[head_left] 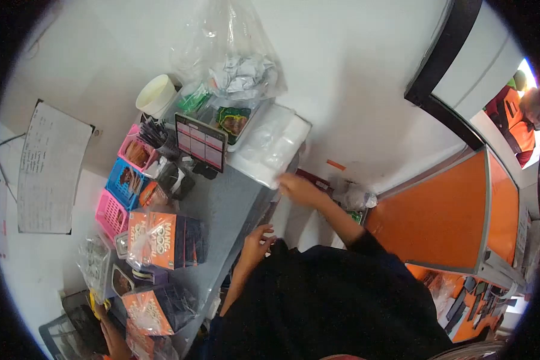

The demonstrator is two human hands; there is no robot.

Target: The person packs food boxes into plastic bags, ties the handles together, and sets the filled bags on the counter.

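My right hand (301,191) reaches to the lower corner of a stack of clear plastic bags (267,147), its fingers pinched at the edge. Close to my body, beside the grey counter's edge, my left hand (258,243) has loosely bent fingers, apart, with nothing visible in them. The bags lie at the far end of the grey counter (225,201), next to a clear tub holding a dark green and yellow packet (233,121). A tablet (201,142) stands upright in front of that tub.
Pink (111,214) and blue (125,183) baskets, orange-black boxes (165,240) and a white bucket (156,96) line the counter. A co-worker's hand (111,330) is at lower left by yellow scissors. An orange partition (432,216) stands right; another person (513,120) is beyond.
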